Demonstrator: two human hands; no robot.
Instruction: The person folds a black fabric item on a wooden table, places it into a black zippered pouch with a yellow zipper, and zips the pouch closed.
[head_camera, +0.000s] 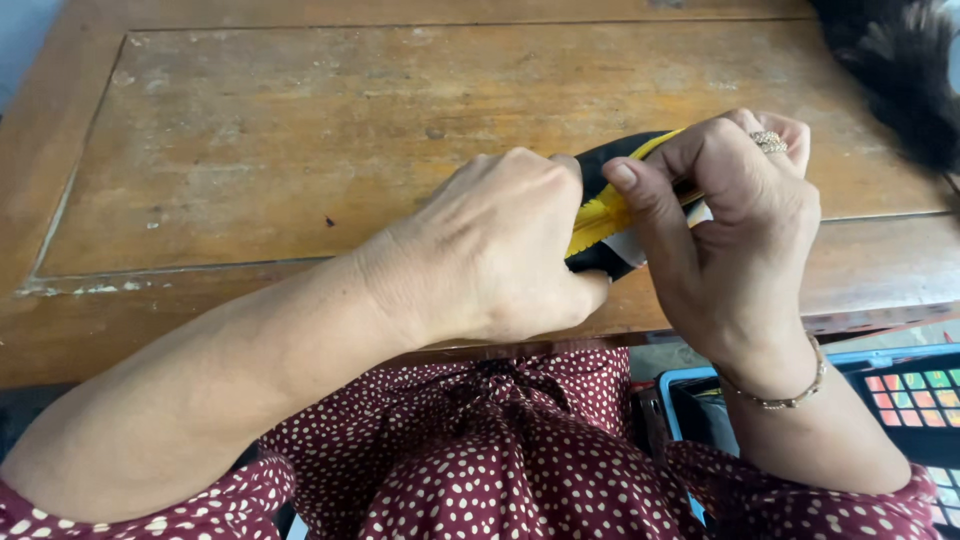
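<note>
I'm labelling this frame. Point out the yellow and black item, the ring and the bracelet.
Yellow and black item (600, 215), head view, on its yellow strip between the hands.
Ring (768, 141), head view, on its top.
Bracelet (795, 398), head view, on the chain under the wrist.

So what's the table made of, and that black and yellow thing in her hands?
The table looks like wood: brown, visible grain, a worn dull finish with pale scuffed patches. The black and yellow thing, pinched between the left hand and the right hand, seems soft, likely fabric or thin plastic sheet, since it creases and folds where it is gripped. Which one, I cannot tell.
</note>
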